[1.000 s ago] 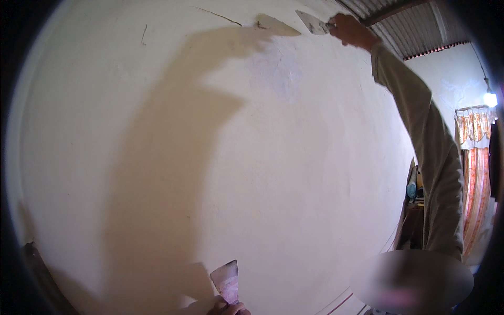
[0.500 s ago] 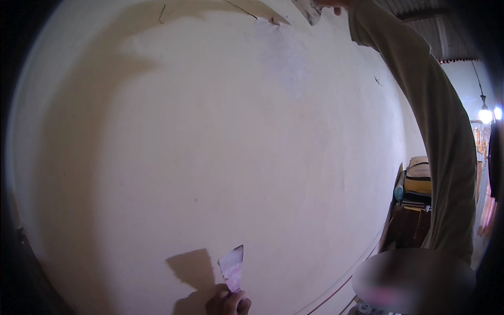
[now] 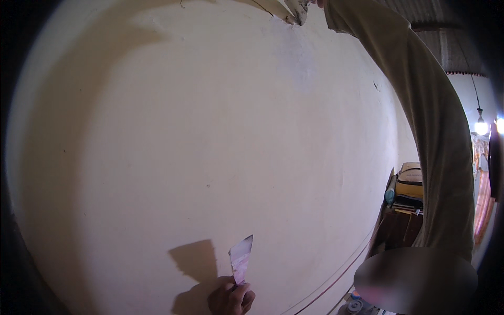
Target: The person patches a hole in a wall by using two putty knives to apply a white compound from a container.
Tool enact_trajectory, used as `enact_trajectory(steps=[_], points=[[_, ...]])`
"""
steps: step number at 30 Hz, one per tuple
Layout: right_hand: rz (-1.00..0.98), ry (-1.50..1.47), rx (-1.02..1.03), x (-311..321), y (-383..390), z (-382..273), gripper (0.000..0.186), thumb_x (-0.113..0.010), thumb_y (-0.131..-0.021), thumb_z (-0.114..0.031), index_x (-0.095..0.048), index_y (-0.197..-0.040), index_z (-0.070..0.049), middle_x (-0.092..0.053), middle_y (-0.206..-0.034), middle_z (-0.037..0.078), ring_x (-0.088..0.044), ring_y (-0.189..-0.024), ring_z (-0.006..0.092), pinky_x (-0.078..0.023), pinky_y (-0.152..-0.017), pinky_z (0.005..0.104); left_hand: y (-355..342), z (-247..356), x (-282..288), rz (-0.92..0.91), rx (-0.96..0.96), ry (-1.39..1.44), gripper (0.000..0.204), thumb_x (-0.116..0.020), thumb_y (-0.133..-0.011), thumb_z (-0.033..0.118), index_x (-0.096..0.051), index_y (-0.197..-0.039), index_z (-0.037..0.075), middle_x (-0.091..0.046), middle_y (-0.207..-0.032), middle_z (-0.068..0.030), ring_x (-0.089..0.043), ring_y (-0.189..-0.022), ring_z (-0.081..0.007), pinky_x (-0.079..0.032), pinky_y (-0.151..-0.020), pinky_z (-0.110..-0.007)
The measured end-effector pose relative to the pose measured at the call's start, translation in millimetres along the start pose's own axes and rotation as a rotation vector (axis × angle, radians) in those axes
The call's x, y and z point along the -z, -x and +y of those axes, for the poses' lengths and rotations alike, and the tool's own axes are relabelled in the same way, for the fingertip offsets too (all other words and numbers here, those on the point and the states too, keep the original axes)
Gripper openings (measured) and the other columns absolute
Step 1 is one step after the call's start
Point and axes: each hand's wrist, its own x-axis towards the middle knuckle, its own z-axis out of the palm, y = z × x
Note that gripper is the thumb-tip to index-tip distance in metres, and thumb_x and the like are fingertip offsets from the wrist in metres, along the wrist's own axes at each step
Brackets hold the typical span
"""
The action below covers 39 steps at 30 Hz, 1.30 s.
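At the lower middle, my left hand is closed round a putty knife, its broad blade pointing up and smeared with whitish filler. The knife and hand cast a shadow on the pale wall. My right arm, in a brown-green sleeve, reaches up to the top edge. There my right hand shows only in part, gripping a second putty knife. That blade is at the wall beside a dark crack, just above a whitish patch.
At the right, a stack of bags rests on dark furniture. A lit bulb hangs from a cord. Thin cables run along the lower wall. Corrugated sheets form the ceiling. A blurred oval covers the lower right.
The right putty knife has come left and down to the crack's end, beside the whitish patch. My left hand and its knife sit slightly further right; the view has shifted a little.
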Motion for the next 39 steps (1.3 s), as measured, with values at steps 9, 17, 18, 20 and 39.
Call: enact_trajectory(steps=[9, 17, 18, 20, 39], points=[[0.016, -0.029, -0.001, 15.4, -6.2, -17.1, 0.028, -0.067, -0.080, -0.019, -0.067, -0.098, 0.002, -0.070, -0.099, 0.020, -0.069, -0.091, 0.0348, -0.056, -0.073, 0.0482, -0.2, 1.9, -2.0, 0.123, 0.071, 0.119, 0.044, -0.071, -0.068, -0.001, -0.060, -0.108, 0.010, -0.061, -0.080, -0.0091, -0.058, -0.058, -0.0248, -0.047, -0.048, -0.034], [0.025, -0.043, -0.006, 28.8, -7.7, -31.5, 0.028, -0.066, -0.080, -0.018, -0.067, -0.099, 0.003, -0.070, -0.098, 0.020, -0.069, -0.091, 0.0346, -0.056, -0.074, 0.0484, -1.6, 3.9, 1.9, 0.110, 0.052, 0.109, 0.034, -0.069, -0.073, 0.002, -0.060, -0.105, 0.011, -0.064, -0.087, -0.0101, -0.061, -0.062, -0.0261, -0.048, -0.049, -0.037], [0.023, -0.046, -0.011, 29.6, -7.9, -31.8, 0.028, -0.066, -0.080, -0.018, -0.067, -0.099, 0.003, -0.070, -0.098, 0.020, -0.069, -0.091, 0.0346, -0.056, -0.074, 0.0484, -0.2, 3.9, 1.3, 0.113, 0.052, 0.110, 0.034, -0.069, -0.073, 0.002, -0.060, -0.105, 0.011, -0.064, -0.087, -0.0101, -0.061, -0.062, -0.0261, -0.048, -0.049, -0.037], [0.016, -0.053, -0.010, 28.0, -6.2, -35.8, 0.027, -0.066, -0.081, -0.018, -0.067, -0.099, 0.003, -0.070, -0.098, 0.020, -0.069, -0.090, 0.0345, -0.056, -0.074, 0.0484, 2.3, 3.7, -1.1, 0.097, 0.084, 0.105, 0.034, -0.070, -0.073, 0.002, -0.060, -0.104, 0.010, -0.063, -0.088, -0.0108, -0.061, -0.063, -0.0262, -0.049, -0.050, -0.037], [-0.016, -0.228, -0.095, 52.5, 14.7, -25.9, 0.026, -0.063, -0.082, -0.015, -0.066, -0.099, 0.005, -0.070, -0.096, 0.020, -0.069, -0.089, 0.0341, -0.055, -0.074, 0.0487, 6.8, -13.6, -0.2, -0.187, 0.286, 0.090, 0.027, -0.075, -0.065, 0.014, -0.064, -0.090, 0.014, -0.059, -0.070, -0.0060, -0.060, -0.063, -0.0250, -0.046, -0.051, -0.037]])
